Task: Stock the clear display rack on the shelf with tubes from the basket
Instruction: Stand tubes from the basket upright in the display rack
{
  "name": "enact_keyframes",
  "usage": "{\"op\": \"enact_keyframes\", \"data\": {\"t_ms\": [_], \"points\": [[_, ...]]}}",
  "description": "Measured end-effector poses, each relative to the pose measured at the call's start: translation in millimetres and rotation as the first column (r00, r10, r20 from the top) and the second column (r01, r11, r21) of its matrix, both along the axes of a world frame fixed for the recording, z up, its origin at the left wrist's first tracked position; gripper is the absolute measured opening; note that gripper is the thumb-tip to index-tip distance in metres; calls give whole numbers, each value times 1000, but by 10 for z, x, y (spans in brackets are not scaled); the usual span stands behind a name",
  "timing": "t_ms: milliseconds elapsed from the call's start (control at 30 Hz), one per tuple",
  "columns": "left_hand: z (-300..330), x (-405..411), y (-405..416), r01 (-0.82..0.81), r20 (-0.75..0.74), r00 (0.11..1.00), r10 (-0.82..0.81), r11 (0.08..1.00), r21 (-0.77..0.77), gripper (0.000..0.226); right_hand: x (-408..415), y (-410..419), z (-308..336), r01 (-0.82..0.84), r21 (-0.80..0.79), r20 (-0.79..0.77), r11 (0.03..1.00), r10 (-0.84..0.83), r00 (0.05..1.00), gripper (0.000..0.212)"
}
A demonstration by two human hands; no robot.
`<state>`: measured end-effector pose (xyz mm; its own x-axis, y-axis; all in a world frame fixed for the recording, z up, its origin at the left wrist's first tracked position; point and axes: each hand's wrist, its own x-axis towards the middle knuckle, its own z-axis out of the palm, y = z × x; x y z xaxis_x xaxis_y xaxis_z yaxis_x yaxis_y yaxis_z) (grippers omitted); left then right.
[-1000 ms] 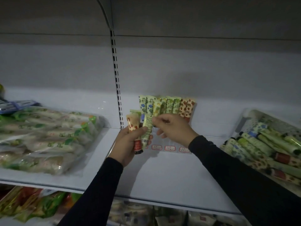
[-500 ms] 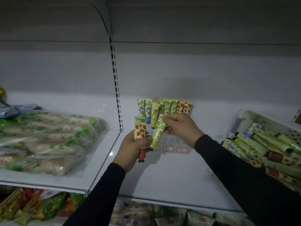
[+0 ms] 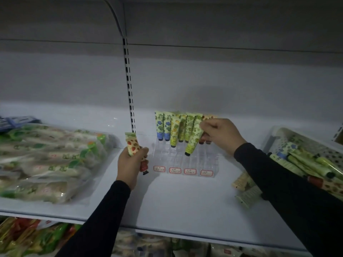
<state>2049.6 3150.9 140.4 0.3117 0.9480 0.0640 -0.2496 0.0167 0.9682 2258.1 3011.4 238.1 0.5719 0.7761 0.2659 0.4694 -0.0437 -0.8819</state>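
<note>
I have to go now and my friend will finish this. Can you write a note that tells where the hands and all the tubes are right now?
Left hand: grips a strawberry-print tube, cap down, left of the clear display rack.
Right hand: pinches a green tube by its top, tilted, cap down over the rack's middle, not yet seated.
Done: a row of tubes stands at the rack's back.
Left: the front slots look empty; seat both held tubes, then bring more from the basket on the right. Two loose tubes lie on the shelf beside it.
</note>
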Motion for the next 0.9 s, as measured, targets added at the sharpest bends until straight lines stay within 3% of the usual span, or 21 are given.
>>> {"op": "enact_keyframes", "data": {"t_ms": [100,233,467,700,900], "points": [[-54,9,100,-19,-13,1000,19,1000,-21,16,98,22,80,59,-11,103,998,-58,993,38],[-169,31,88,5,-75,997,-6,1000,-8,15,192,113,113,147,50,229,988,-154,961,29],[-212,27,100,30,-190,982,-12,995,93,14,209,326,52,168,83,272,982,-184,944,37],[-210,49,53,93,-299,954,-35,979,180,13,159,420,-62,144,89,239,986,-161,958,26],[-224,39,85,98,-322,946,-43,983,157,15,139,467,-135,111,67,333,992,-127,934,35]]}}
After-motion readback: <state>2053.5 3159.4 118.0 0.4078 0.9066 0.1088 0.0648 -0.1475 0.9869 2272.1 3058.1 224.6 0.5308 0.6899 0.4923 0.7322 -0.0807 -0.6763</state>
